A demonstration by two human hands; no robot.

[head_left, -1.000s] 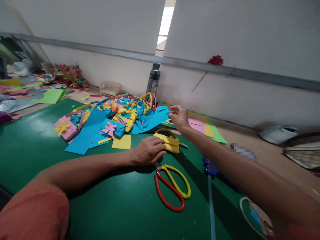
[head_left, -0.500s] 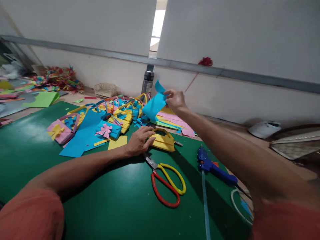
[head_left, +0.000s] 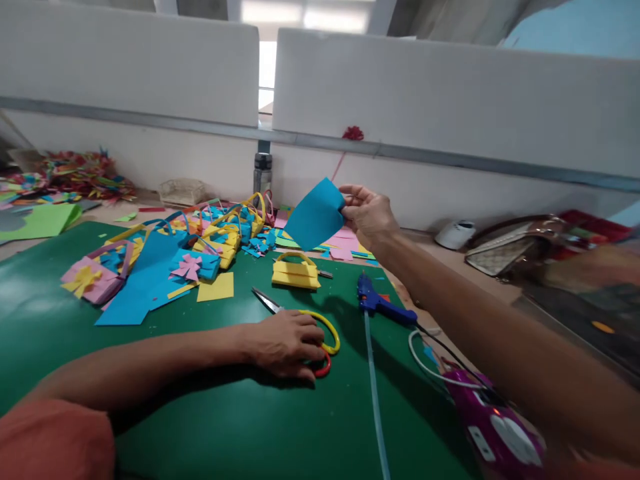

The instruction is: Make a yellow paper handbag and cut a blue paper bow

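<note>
A sheet of blue paper point(head_left: 316, 217) is pinched at its right edge by my right hand point(head_left: 373, 212), held up above the far part of the table. My left hand point(head_left: 290, 343) lies over the handles of the scissors point(head_left: 330, 333), its fingers curled on them. The blades, slightly parted, point away to the left on the green tabletop, and the palm hides the pivot. Just beyond the scissors stands a small yellow paper basket point(head_left: 296, 273) with a handle. A square of yellow paper point(head_left: 216, 287) lies to its left.
Several paper baskets point(head_left: 223, 243) and a blue sheet point(head_left: 125, 293) cover the left rear. A blue glue gun point(head_left: 383, 307), with a long glue stick, lies on the right. Near its cord is a purple power strip point(head_left: 493, 420). A bottle point(head_left: 262, 175) stands by the wall.
My left hand has moved from beside the yellow basket back onto the scissors' handles. The blue paper, still in my right hand, has uncurled and turned flatter. The view has shifted right.
</note>
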